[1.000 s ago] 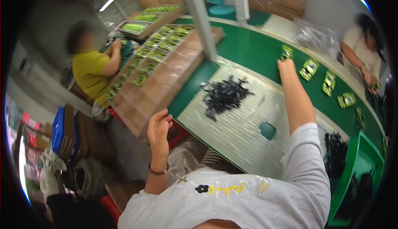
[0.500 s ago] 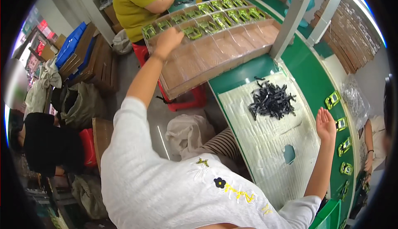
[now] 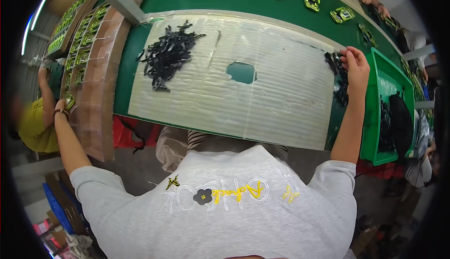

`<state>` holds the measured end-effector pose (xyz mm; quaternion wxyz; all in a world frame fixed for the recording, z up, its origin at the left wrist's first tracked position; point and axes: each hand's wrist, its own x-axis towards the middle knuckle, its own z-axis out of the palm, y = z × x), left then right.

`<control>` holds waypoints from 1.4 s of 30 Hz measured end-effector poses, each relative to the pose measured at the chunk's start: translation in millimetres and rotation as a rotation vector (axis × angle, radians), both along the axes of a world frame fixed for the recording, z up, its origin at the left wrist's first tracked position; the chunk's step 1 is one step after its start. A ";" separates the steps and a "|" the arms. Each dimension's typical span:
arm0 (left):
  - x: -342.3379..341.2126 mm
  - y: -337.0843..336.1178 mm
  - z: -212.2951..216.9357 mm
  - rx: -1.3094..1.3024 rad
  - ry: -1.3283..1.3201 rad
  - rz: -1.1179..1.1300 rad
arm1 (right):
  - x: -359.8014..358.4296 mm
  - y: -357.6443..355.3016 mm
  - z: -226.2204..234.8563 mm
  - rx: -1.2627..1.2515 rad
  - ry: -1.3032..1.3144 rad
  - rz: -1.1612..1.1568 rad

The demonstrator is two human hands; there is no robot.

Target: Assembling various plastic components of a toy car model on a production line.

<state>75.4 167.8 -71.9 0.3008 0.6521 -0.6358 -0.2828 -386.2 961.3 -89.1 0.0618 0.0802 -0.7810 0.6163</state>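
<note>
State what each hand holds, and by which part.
Left hand grips a small yellow-green toy car at the cardboard tray's edge. Right hand pinches small black parts; which part cannot be told.

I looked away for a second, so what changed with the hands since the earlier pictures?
The left hand has swung out left to the brown tray of green toy cars. The right hand came off the green belt to small black parts at the white mat's right edge. The black pile stayed put.

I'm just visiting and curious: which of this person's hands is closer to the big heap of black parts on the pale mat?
Left. The left hand is at the cardboard tray, just left of the heap of black parts. The right hand is across the pale mat at its right edge.
</note>
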 end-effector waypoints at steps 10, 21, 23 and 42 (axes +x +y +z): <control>-126.2 235.5 89.2 0.551 1.041 -0.802 | -1.1 8.1 7.9 1.144 0.149 0.256; -324.4 529.7 -38.4 1.218 0.826 -1.091 | 28.2 -3.5 21.1 0.694 -0.019 0.405; -332.0 531.5 -43.7 1.291 0.872 -1.102 | 36.0 -13.9 21.7 0.511 -0.098 0.487; -327.9 513.8 -52.8 1.311 1.013 -1.199 | 86.7 -80.3 13.6 0.393 0.417 0.630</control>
